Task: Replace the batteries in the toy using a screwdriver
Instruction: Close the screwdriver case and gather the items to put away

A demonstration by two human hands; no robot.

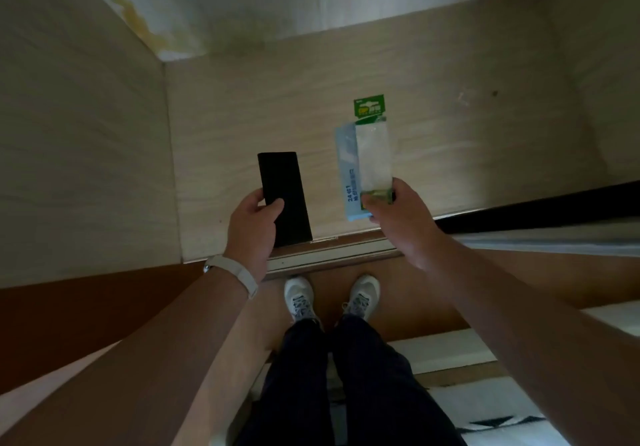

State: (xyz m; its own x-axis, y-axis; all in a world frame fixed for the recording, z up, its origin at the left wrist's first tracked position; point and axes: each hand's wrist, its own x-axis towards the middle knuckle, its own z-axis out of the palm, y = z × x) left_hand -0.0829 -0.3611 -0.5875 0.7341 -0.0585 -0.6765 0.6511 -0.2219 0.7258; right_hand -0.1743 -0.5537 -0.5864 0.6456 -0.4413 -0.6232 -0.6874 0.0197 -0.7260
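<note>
- My left hand (254,218) is closed around the near end of a flat black case (284,197), thumb on top and fingers curled under it; most of the case sticks out past the grip, over the pale wooden shelf (450,126).
- My right hand (398,210) pinches the lower edge of a green-topped blister pack (373,154) and a light blue packet (348,175) stacked behind it, thumb and fingertips shut on the corner only.
- I take the pack to hold the batteries, though glare on the clear front stops me from seeing them. Whether the case holds the screwdriver I cannot tell.
- The toy itself is nowhere in view, so the real work has not begun; I judge this to be the gathering of supplies.
- Risk one: the two packets are held by one thin edge. If the pinch loosens, the blue one could slide free and drop to the floor by my shoes (301,298).
- Risk two: the case is gripped at its end, so its weight levers against my thumb; a quick turn could tip it out.
- Risk three: the light here is dim, and I could carry off the wrong pack without reading its label.
- Risk four: both hands are full, so opening anything means setting something down first.
</note>
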